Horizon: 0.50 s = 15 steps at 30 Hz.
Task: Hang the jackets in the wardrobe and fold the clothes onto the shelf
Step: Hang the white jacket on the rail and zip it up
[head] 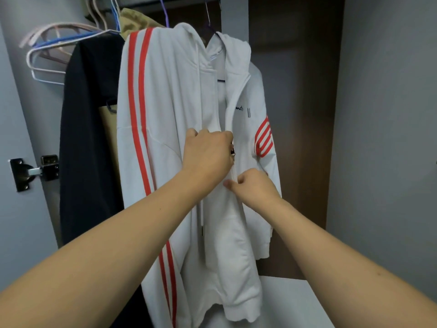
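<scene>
A white hooded jacket (pixel 177 95) with red stripes hangs on a dark hanger (pixel 209 22) inside the wardrobe. My left hand (pixel 208 155) grips the jacket's front at chest height, fingers curled by the zip pull (pixel 233 151). Just below it, my right hand (pixel 254 185) pinches the front edge along the zip. The zip is closed below my hands and open above them.
A black garment (pixel 87 138) hangs left of the white jacket, with a tan one (pixel 134 18) behind. Several empty wire hangers (pixel 54 48) cluster at upper left. A door hinge (pixel 33 172) sits on the left panel. A white shelf surface (pixel 290 301) lies below right.
</scene>
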{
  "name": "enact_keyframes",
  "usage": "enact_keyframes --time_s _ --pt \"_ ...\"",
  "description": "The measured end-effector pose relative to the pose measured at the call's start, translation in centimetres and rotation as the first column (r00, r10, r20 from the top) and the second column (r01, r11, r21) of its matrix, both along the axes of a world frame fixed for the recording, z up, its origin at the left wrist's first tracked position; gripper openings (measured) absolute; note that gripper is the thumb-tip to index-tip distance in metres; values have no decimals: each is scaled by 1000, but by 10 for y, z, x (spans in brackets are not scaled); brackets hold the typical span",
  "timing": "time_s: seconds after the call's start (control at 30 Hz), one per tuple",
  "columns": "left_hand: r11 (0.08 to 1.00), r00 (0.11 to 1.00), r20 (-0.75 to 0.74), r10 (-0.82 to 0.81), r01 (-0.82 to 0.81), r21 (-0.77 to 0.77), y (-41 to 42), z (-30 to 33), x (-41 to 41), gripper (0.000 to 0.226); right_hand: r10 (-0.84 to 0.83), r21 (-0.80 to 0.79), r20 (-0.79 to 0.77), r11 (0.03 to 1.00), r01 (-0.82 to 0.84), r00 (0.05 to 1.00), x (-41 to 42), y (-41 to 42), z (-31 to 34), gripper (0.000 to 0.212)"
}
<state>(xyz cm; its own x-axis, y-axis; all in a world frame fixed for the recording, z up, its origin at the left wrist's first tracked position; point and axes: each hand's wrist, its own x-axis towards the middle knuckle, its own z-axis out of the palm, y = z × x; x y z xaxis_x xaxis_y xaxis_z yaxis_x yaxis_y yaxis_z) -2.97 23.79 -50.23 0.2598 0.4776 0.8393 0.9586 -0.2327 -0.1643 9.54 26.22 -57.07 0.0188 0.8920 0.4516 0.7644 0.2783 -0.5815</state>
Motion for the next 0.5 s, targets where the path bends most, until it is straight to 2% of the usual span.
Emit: enact_keyframes --time_s 0.1,0.27,0.43,0.5 --pt "999 1000 -17 23 -22 31 5 7 0 12 -19 117 -24 993 22 1000 1 1 6 52" --pt "999 999 -8 43 -43 8 12 16 0 10 18 -32 85 999 -15 996 -2 4 14 47" --pt "998 999 -14 41 -41 45 19 33 -2 14 -2 287 29 958 -7 1000 -3 7 26 42" --pt "997 997 -39 66 -64 54 21 36 -2 15 17 225 99 974 -39 995 -3 10 30 42"
